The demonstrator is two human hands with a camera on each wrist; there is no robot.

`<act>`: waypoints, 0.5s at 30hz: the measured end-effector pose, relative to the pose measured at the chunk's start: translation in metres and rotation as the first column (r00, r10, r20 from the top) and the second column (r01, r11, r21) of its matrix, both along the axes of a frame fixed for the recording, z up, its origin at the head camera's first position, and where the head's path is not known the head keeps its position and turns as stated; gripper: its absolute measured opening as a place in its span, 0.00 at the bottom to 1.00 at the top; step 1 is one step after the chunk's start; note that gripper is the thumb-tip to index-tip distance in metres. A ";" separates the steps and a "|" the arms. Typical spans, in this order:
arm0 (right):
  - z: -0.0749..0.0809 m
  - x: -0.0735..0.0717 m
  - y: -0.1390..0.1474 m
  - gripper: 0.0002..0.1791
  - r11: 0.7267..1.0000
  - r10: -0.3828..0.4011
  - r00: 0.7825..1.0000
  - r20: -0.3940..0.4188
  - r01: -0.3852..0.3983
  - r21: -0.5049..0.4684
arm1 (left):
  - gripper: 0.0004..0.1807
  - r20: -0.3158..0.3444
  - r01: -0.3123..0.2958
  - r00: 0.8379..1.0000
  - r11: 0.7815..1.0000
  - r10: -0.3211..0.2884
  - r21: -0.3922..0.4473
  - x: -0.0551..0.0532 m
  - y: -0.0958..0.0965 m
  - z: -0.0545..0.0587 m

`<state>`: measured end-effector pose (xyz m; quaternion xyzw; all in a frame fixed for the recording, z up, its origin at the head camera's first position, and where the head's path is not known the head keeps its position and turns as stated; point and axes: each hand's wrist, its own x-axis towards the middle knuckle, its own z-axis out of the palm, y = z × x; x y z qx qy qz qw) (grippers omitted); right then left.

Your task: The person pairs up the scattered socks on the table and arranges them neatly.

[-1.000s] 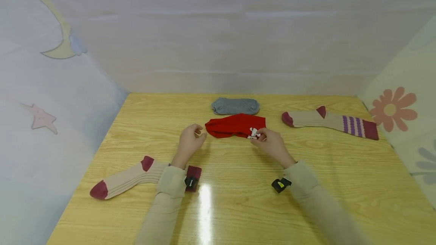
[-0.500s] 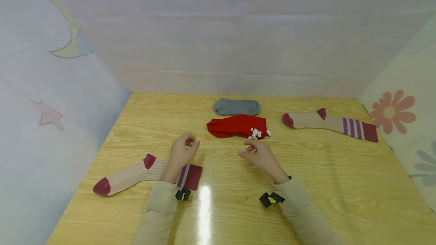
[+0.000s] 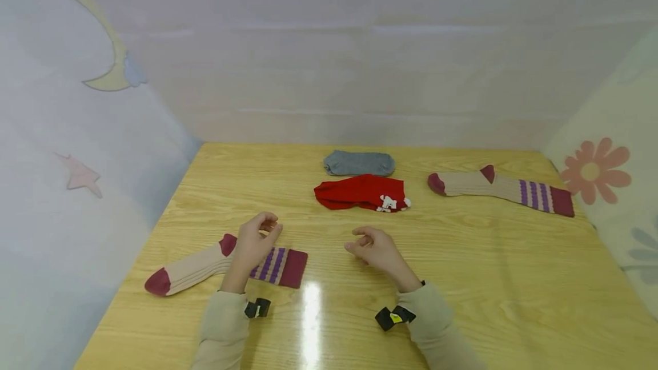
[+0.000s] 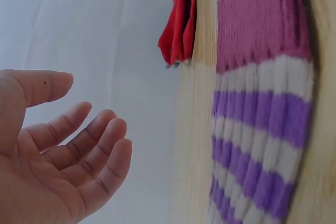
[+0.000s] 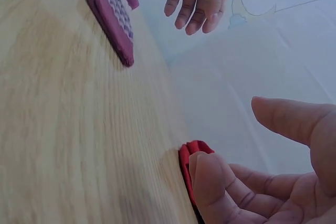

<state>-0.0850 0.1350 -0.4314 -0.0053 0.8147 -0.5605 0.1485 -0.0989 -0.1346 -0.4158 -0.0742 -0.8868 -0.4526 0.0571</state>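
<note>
My left hand, fingers loosely bent and holding nothing, hovers over the middle of a beige sock with purple stripes and maroon toe, heel and cuff. In the left wrist view, the sock's striped cuff end lies apart from the fingers. My right hand is relaxed and holds nothing, above the table in front of a red sock. That red sock lies flat, with a white figure near its right end. A grey sock lies right behind it.
A matching beige striped sock lies at the back right of the wooden table. A pale cloth wall rises behind the table, with patterned cloth on both sides. Black camera mounts sit on both wrists.
My right hand has let go of the red sock's right end. Both hands have drawn back toward me and to the left, and the red sock stays lying on the table.
</note>
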 end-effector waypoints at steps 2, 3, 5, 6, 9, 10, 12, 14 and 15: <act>-0.001 0.001 -0.004 0.24 1.000 0.006 1.000 -0.005 -0.006 -0.011 | 0.10 -0.009 -0.004 1.000 1.000 0.004 -0.005 0.002 -0.004 0.000; -0.002 0.002 -0.006 0.24 1.000 0.013 1.000 -0.008 -0.013 -0.017 | 0.10 -0.008 -0.010 1.000 1.000 0.010 -0.009 0.004 -0.006 0.000; -0.003 0.003 -0.010 0.24 0.999 0.027 1.000 -0.012 -0.028 -0.028 | 0.11 -0.007 -0.022 1.000 1.000 0.022 -0.019 0.008 -0.013 -0.001; -0.003 0.003 -0.013 0.24 0.999 0.033 0.999 -0.014 -0.033 -0.032 | 0.11 -0.008 -0.028 1.000 0.999 0.028 -0.030 0.009 -0.016 -0.002; -0.006 0.004 -0.021 0.24 0.997 0.051 0.999 -0.004 -0.051 -0.052 | 0.12 -0.013 -0.039 0.999 0.998 0.038 -0.054 0.014 -0.030 -0.006; -0.008 0.004 -0.024 0.24 0.996 0.058 0.998 0.001 -0.057 -0.063 | 0.12 -0.017 -0.045 0.999 0.997 0.044 -0.057 0.015 -0.035 -0.008; -0.009 0.005 -0.028 0.25 0.994 0.067 0.998 0.013 -0.066 -0.084 | 0.12 -0.032 -0.062 0.998 0.996 0.060 -0.068 0.018 -0.043 -0.009; -0.011 0.005 -0.033 0.25 0.991 0.076 0.997 0.030 -0.073 -0.109 | 0.12 -0.045 -0.081 0.996 0.995 0.078 -0.066 0.021 -0.051 -0.010; -0.011 0.006 -0.035 0.25 0.989 0.082 0.996 0.040 -0.077 -0.123 | 0.12 -0.053 -0.091 0.995 0.994 0.088 -0.066 0.022 -0.054 -0.009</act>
